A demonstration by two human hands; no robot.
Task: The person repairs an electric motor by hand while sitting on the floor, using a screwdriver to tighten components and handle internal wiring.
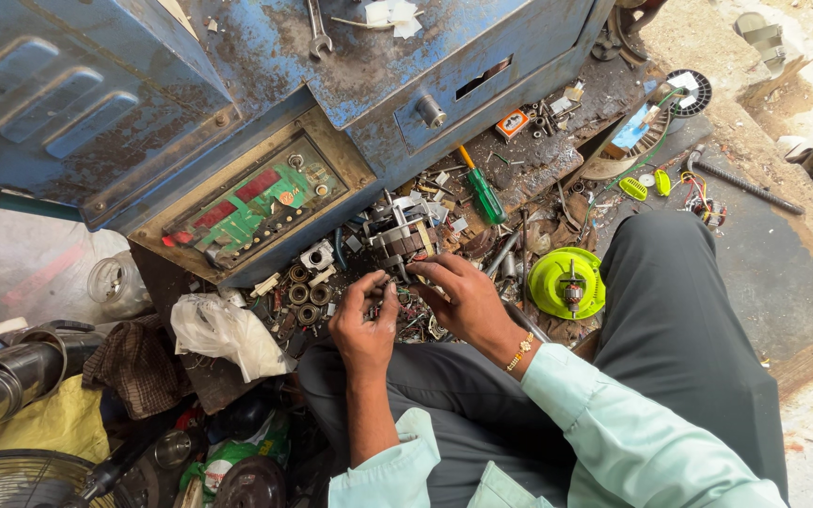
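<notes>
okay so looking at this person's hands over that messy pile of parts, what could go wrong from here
1. The small dark metal part pinched between the left hand and right hand could slip and vanish among the scattered screws and metal rings below.
2. The green-handled screwdriver and other sharp scrap lie close by, so a careless reach might nick a finger.

Single head-worn view, looking steeply down from above the seated person's lap. The camera faces forward and downward, close enough that both hands [416, 306] fill the centre. Near edge: pale green sleeves [613, 423] and grey trousers [679, 329]. Far edge: a blue metal cabinet [237, 85]. Left: cluttered floor with a white plastic bag [228, 334]. Right: bare ground [783, 273].
</notes>
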